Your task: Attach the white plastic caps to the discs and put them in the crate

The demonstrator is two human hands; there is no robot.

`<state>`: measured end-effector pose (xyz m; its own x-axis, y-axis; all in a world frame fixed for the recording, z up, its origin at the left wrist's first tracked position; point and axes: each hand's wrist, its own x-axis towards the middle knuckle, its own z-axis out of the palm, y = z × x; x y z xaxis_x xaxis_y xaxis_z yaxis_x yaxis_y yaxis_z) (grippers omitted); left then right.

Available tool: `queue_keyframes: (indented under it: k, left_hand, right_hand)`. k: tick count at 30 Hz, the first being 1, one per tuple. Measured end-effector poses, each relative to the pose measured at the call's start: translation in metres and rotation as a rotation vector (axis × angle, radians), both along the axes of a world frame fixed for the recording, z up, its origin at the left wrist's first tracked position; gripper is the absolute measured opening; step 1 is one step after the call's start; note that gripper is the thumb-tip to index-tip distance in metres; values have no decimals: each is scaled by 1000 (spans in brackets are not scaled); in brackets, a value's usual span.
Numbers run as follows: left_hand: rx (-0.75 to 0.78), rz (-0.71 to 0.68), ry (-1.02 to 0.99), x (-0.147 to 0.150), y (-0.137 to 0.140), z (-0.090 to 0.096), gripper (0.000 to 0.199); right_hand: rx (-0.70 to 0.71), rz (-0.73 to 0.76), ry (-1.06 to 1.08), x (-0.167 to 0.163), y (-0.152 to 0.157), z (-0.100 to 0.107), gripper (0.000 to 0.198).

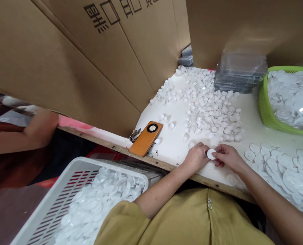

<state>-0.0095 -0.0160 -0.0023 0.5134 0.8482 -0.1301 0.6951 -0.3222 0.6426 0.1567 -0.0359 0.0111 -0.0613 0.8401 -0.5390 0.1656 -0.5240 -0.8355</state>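
Head view is showing two bare hands meeting at the near edge of a white worktable (177, 112). The left hand (196, 157) and the right hand (228, 157) are both pinching one small white plastic disc (211, 154) between their fingertips, fingers closed lightly on its rim, holding it just above the tabletop. The remaining fingers are curling under, resting on or near the table surface.

Just behind the hands, a spread of small white caps (207, 105) is lying across the middle of the table. To the right of the right hand, a pile of larger flat white discs (281, 166) is sitting on the table, and beyond it a green basket (265, 112) is holding more white discs. A stack of clear plastic trays (239, 73) is standing at the back, against cardboard sheets (64, 61). An orange phone (145, 138) is lying face down near the table's left edge, well apart from the hands. Below the table on the left, a white slotted basket (64, 190) is sitting filled with white discs. Another person's arm (26, 132) is showing at far left.
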Motion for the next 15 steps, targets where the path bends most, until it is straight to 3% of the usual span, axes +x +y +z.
queue_keyframes:
  k: [7,11,15]
  left_hand:
    - [-30,-38,-46,-6,8,3,23]
    - [-157,-164,-64,-12,19,14,29]
    - [-234,-151,-3,-10,29,20,27]
  right_hand:
    - [5,31,-21,-4,3,-2,21]
    - [-61,2,8,-4,5,-2,22]
    - [-136,1,14,-4,8,-2,19]
